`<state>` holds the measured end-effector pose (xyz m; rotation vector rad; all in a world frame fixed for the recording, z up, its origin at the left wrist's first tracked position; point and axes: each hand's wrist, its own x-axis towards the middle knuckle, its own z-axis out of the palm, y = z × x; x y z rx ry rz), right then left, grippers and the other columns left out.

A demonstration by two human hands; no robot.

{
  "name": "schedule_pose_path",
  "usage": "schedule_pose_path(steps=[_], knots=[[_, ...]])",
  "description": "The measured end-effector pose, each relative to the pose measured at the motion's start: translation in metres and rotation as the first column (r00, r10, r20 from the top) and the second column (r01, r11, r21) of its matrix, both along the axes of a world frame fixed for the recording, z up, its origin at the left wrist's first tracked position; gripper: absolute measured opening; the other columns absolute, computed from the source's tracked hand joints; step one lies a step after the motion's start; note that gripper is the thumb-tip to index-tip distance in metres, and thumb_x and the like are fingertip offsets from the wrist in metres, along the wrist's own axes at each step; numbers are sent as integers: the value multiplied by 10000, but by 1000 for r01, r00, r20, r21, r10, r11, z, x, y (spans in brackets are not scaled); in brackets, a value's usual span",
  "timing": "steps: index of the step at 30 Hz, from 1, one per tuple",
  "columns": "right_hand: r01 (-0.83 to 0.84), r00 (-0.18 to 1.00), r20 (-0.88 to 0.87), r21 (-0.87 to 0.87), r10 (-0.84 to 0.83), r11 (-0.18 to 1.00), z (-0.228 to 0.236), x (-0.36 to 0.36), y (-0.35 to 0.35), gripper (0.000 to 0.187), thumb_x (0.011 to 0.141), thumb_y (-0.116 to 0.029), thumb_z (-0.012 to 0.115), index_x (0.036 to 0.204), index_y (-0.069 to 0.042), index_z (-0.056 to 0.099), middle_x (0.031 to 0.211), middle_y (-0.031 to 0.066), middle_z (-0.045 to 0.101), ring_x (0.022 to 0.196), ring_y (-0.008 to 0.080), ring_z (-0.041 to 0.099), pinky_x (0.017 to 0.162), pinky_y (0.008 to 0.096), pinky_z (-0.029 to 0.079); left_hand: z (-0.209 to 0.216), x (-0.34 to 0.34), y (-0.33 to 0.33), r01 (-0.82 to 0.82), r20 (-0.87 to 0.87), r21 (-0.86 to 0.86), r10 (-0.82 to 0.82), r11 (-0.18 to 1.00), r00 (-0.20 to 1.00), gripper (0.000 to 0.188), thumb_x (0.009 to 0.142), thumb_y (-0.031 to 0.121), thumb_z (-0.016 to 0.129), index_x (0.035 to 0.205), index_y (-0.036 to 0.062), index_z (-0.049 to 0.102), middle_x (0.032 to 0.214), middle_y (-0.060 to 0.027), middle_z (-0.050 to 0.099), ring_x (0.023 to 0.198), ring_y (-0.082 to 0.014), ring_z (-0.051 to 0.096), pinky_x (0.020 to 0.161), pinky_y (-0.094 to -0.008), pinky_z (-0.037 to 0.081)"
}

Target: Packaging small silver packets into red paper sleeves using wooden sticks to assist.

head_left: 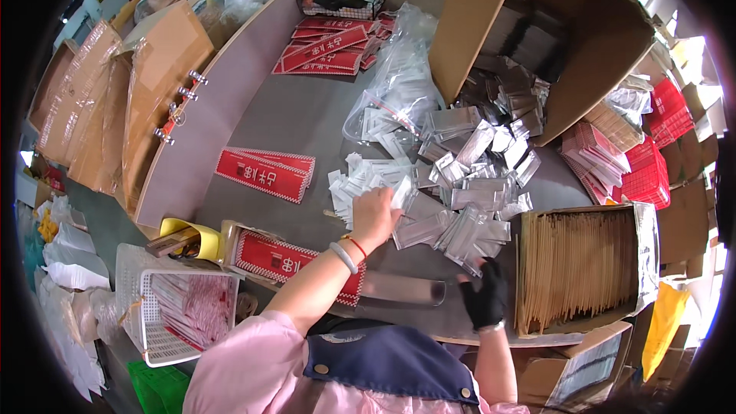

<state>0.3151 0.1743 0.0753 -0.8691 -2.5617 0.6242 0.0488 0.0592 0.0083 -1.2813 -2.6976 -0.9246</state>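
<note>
My left hand [373, 218], bare with a red cord and a pale bangle at the wrist, reaches into a heap of small white slips [353, 184]. Its fingers are closed on a white slip [402, 192] at the fingertips. In a black fingerless glove, my right hand [483, 293] hovers near the front edge of the table, thumb and fingers apart, holding nothing. To its left is a smeared, see-through grey strip [402, 289], its kind unclear. Beside it lies a red printed sleeve [268, 255], partly covered by my left forearm. Clear flat packets [468, 234] lie beyond my right hand.
Red printed sleeves [264, 175] lie at left, with more [326, 50] at the back by a wire basket [343, 6]. A clear bag [402, 69] and tipped carton [479, 11] stand behind the packets. A box of brown cards [579, 268] is at right, a white basket [146, 322] at left.
</note>
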Motion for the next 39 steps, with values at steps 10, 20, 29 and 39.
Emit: schedule_pose_path(steps=[10,20,29,39], knots=[[695,717,-57,139,-695,705,-44,189,127,369,851,-161,727,1162,13,630,1168,203,632,1156,361,576,1021,443,441,12,23,-17,102,129,101,-115,990,985,150,806,144,724,815,39,616,829,-142,598,804,-370,593,707,-461,498],[585,710,249,312,-659,749,-60,201,147,325,904,-172,583,1145,31,657,1154,219,664,1088,391,620,945,452,489,10,45,1,220,160,28,-221,975,962,240,750,150,772,920,77,619,814,-105,636,794,-335,623,697,-450,476],[660,730,-56,-201,-681,724,-42,181,124,364,1007,-227,518,1219,50,623,1222,226,642,1156,344,600,1016,383,449,47,59,-78,470,248,-201,-420,859,873,191,716,219,813,850,131,709,957,-38,657,966,-259,612,839,-421,479],[-338,870,341,-116,357,934,-23,38,-10,401,785,-96,644,1166,-209,699,821,124,607,805,320,619,694,440,500,50,53,-133,407,97,-110,-398,907,912,624,605,251,870,1157,62,650,1177,-57,582,1112,-300,511,977,-455,400]])
